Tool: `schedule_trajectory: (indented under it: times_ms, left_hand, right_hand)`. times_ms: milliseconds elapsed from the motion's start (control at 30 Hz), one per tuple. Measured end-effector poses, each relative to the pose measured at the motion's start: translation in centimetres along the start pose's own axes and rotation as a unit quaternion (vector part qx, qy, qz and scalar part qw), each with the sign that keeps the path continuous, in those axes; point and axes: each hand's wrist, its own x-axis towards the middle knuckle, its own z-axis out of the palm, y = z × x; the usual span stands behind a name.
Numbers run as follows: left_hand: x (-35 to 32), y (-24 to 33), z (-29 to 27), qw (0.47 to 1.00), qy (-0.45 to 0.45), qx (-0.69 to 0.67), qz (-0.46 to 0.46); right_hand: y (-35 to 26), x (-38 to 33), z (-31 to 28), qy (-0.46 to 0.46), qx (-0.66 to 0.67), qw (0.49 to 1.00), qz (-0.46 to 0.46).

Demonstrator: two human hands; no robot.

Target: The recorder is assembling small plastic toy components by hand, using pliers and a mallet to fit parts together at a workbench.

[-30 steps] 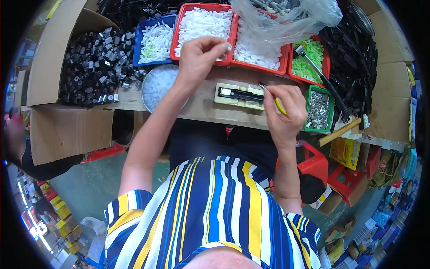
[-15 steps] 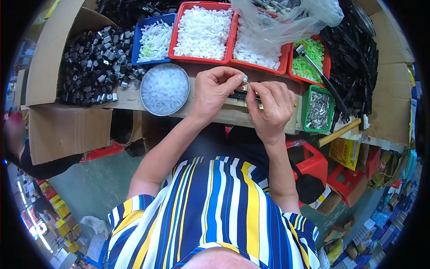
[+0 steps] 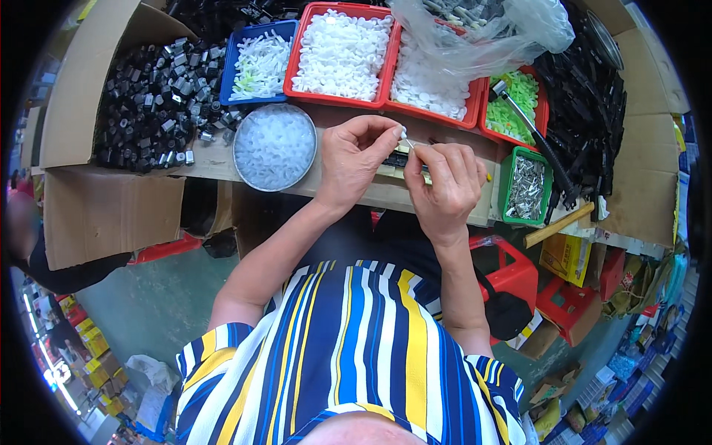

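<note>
My left hand (image 3: 354,159) pinches a small white plastic piece (image 3: 403,133) between thumb and forefinger, above the table's front part. Close beside it, my right hand (image 3: 445,185) is closed on a thin metal pin (image 3: 410,144), whose tip points at the white piece. Whether pin and piece touch is too small to tell. Beneath the hands lies a dark strip-like part (image 3: 393,160), half hidden by my fingers. A round metal bowl of translucent plastic pieces (image 3: 275,147) stands left of my left hand. Right of my right hand is a green tray (image 3: 506,178) with small metal parts.
Along the back stand a blue tray (image 3: 228,70), red trays of white pieces (image 3: 297,55) and a red tray of green pieces (image 3: 545,111). Black-and-silver caps (image 3: 159,96) heap at left, long black parts (image 3: 586,96) at right. A hammer (image 3: 545,144) leans there, and a plastic bag (image 3: 512,37) covers one tray.
Both hands stay close together with the same small pieces. They shift only slightly, and the right hand moves a little left and down; the view tilts slightly.
</note>
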Motion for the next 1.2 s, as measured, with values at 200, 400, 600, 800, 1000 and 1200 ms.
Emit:
schedule_trajectory:
  times_ms: [200, 400, 600, 800, 1000, 1200]
  left_hand:
    - [-0.4, 0.3, 0.5, 0.997, -0.018, 0.068, 0.036]
    - [-0.5, 0.4, 1.0, 0.993, -0.009, 0.084, 0.079]
    - [-0.5, 0.0, 0.1, 0.997, -0.064, 0.025, 0.027]
    - [-0.9, 0.1, -0.8, 0.994, -0.107, 0.016, -0.012]
    - [-1.0, 0.1, -1.5, 0.985, -0.160, 0.054, 0.022]
    - [-1.1, 0.2, -1.7, 0.980, -0.127, 0.142, 0.065]
  right_hand:
    - [0.3, 0.1, 0.0, 0.024, 0.000, 1.000, -0.004]
    - [0.5, -0.2, 0.0, -0.003, 0.037, 0.999, 0.023]
    - [1.1, 0.4, -0.8, -0.054, 0.292, 0.933, 0.202]
    - [1.6, 0.0, -1.0, -0.107, 0.311, 0.922, 0.203]
    - [1.2, -0.6, -0.6, -0.105, 0.305, 0.932, 0.165]
    - [1.7, -1.2, 0.4, -0.108, 0.275, 0.945, 0.138]
